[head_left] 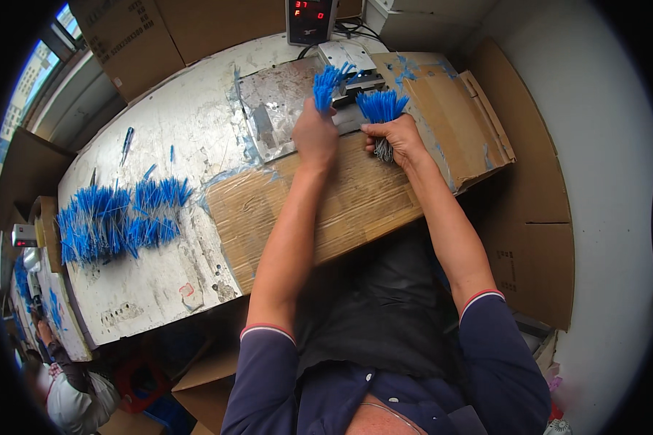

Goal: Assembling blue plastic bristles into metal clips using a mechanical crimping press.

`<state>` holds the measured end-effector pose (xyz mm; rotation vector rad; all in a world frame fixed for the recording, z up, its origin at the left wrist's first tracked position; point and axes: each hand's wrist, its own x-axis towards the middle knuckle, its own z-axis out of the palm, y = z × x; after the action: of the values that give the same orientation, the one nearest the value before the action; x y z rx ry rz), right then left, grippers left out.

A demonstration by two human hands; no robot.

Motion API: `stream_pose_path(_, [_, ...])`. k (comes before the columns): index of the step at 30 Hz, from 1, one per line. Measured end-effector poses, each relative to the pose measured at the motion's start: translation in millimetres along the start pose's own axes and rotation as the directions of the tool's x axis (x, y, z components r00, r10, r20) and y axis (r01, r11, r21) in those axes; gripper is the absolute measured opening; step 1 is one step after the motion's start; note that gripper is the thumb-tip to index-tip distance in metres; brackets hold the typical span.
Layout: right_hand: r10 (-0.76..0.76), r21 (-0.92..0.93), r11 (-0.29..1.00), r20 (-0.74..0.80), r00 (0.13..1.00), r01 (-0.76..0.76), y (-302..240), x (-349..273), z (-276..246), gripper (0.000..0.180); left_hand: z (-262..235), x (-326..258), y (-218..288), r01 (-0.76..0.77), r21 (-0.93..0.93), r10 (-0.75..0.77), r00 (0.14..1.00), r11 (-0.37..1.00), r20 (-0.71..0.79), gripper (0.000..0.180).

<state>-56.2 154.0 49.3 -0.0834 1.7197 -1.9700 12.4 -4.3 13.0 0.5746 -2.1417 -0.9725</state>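
Head view: I look down at a worn white table, with both my hands held out at its far right part. My left hand, slightly blurred, is closed around a loose blue bundle of thin strands whose tops fan out above my fist. Just beside it, my right hand grips a thicker blue bundle, upright, its bare silvery ends showing below my fingers. Beneath my forearms lies a brown cardboard sheet; a scuffed metal plate is left of my left hand. Beyond my hands stands a black box with a red lit display. Well apart, on the table's left, more blue strands lie heaped near a pen. At lower left, another person sits at a neighbouring table.
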Motion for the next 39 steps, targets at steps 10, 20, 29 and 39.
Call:
stream_pose_path(10, [-0.043,-0.139,0.989,0.036,0.998,0.048,-0.1,-14.2,26.0,0.017,5.4,-4.5,0.4,-0.144,-0.358,0.147,0.989,0.922,-0.018,0.025])
stream_pose_path(20, [-0.096,-0.012,0.995,0.048,0.994,0.096,2.2,-22.5,24.5,0.014,2.9,-4.7,3.0,-0.056,-0.426,0.054,0.998,0.903,-0.017,0.016])
stream_pose_path(29, [0.027,0.039,0.999,-0.240,0.970,-0.018,3.7,2.7,7.1,0.008,-7.2,-1.5,10.4,0.131,-0.451,-0.181,0.981,0.883,-0.070,0.012])
stream_pose_path(39, [0.043,0.065,0.998,-0.332,0.942,-0.023,-1.4,12.1,20.9,0.009,-2.5,-2.5,1.5,-0.003,-0.324,-0.062,0.979,0.946,-0.192,0.014])
